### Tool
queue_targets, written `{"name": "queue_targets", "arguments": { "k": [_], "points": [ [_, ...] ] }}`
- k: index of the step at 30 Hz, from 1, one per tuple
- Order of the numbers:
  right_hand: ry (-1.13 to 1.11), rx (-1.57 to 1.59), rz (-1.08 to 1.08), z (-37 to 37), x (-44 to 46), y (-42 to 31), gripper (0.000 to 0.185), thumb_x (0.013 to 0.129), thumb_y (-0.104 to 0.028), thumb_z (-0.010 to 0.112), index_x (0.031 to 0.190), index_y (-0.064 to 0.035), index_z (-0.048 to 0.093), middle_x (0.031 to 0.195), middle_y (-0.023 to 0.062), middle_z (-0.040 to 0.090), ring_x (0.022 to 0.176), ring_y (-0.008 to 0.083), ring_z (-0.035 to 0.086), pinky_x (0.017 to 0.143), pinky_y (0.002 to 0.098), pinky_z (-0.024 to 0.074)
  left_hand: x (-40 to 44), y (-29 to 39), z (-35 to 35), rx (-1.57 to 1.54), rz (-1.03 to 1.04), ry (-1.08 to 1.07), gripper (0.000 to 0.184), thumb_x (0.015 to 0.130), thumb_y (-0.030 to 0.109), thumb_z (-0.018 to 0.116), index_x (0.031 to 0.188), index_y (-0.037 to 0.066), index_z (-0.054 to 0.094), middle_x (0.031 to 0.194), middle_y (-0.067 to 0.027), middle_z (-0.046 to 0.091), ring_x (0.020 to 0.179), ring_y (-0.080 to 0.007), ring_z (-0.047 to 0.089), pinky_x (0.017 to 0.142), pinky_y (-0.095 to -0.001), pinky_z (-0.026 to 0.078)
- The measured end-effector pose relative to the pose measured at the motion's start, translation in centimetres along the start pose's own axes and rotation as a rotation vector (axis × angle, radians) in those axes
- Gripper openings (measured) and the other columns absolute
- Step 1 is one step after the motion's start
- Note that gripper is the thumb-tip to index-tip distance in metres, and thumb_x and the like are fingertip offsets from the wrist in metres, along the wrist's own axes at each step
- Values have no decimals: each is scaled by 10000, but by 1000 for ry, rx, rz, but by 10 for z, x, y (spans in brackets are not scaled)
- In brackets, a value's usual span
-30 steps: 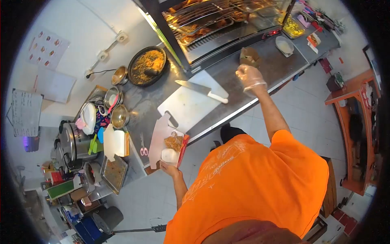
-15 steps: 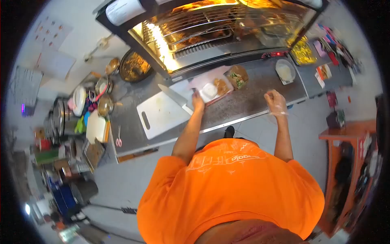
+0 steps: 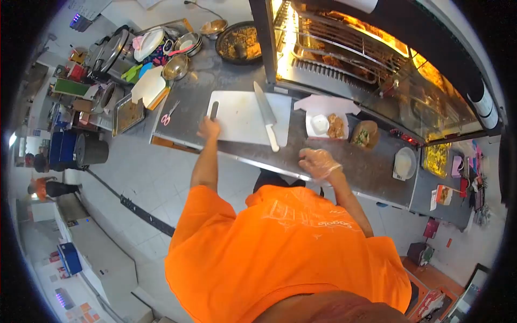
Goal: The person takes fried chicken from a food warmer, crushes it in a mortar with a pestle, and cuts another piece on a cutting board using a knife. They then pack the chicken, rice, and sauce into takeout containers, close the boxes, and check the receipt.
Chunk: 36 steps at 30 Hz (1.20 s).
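Observation:
My bare left hand [image 3: 209,128] is at the lower left corner of a white cutting board [image 3: 237,116], its fingers closed over the edge just below the handle slot. A large kitchen knife [image 3: 265,110] with a white handle lies across the board's right side. In a clear plastic glove, my right hand [image 3: 320,163] hovers by the counter's front edge with fingers curled and nothing visible in them. Above it stands an open takeaway box [image 3: 327,134] holding a white tub [image 3: 320,125] and browned food [image 3: 336,126]. Beside the box sits a brown bowl [image 3: 365,134] with greens.
A lit glass heating cabinet [image 3: 344,59] rises behind the counter [image 3: 186,105]. A dark pan of food [image 3: 239,43], metal bowls [image 3: 176,68] and scissors [image 3: 170,113] are on the left. A clear tub [image 3: 404,163] stands right. A person [image 3: 51,188] is far left.
My left hand has left the takeaway box and gone left to the cutting board's corner. My right hand has moved left, nearer the box. The view has turned.

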State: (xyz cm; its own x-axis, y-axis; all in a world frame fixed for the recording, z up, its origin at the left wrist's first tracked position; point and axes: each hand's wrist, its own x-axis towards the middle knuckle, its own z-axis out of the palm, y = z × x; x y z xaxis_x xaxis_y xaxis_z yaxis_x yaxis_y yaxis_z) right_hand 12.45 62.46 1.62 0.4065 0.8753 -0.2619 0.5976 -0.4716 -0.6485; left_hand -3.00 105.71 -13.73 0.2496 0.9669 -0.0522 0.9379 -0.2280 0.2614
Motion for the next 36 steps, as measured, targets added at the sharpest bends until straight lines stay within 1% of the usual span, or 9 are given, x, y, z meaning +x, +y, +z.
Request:
{"name": "queue_targets", "arguments": {
  "k": [5,12,17,19,21,24,31,33,36],
  "points": [
    [-26,-65,-125,34,44,2,289,896,-326,630,1083,-106,642,929,169,707,859,364,686,783,452,544,62,-26,-2,194,192,-99,345,945,384,563,1129,117,682,1156,-126,705,1121,-334,663,994,-532,430],
    [-109,-89,103,32,60,-12,328,890,-332,623,1109,-90,645,949,195,707,925,378,676,838,455,527,136,-43,-2,207,286,-186,383,791,380,786,993,62,718,1058,-178,717,1000,-374,704,810,-460,578],
    [65,104,157,38,98,-21,353,911,-329,642,1177,-97,633,1068,166,703,1015,339,669,896,414,518,181,-63,-16,73,269,26,403,830,405,757,958,26,699,1045,-187,710,940,-399,699,784,-466,569],
    [265,348,150,48,127,-33,376,936,-348,630,1220,-102,613,1180,174,670,1110,321,641,969,406,496,156,-23,-40,-120,447,293,361,889,382,702,897,21,697,975,-178,713,868,-391,691,752,-469,547],
    [626,731,180,75,186,-30,359,960,-300,620,1243,-81,591,1215,164,647,1137,314,625,984,394,487,122,12,-47,-314,678,-158,305,887,344,701,815,49,671,820,-140,673,762,-337,662,693,-444,518],
    [1055,911,189,72,237,-86,313,970,-221,616,1226,-45,575,1220,152,628,1144,304,614,971,379,488,-12,49,-97,-573,1419,-292,361,748,320,848,745,84,575,636,-87,566,590,-245,601,633,-386,502],
    [1236,645,-117,67,294,-152,228,917,-116,656,1123,-47,585,1132,160,623,1039,294,630,868,376,505,-26,73,-63,-1612,104,-804,177,954,156,641,855,116,499,757,10,545,663,-108,564,674,-281,494],
    [1218,824,32,76,304,-153,235,912,-135,658,1123,-54,592,1140,160,623,1036,302,628,878,391,496,-39,90,-71,-1793,-367,-939,65,964,120,602,938,94,548,837,17,553,807,-101,583,752,-247,485],
    [1184,890,287,58,306,-156,260,909,-179,662,1128,-57,595,1150,155,627,1060,309,617,920,412,475,-66,82,-70,-1863,129,-846,122,987,169,568,1063,75,584,1023,-36,622,993,-140,610,872,-290,494]
  ]
}}
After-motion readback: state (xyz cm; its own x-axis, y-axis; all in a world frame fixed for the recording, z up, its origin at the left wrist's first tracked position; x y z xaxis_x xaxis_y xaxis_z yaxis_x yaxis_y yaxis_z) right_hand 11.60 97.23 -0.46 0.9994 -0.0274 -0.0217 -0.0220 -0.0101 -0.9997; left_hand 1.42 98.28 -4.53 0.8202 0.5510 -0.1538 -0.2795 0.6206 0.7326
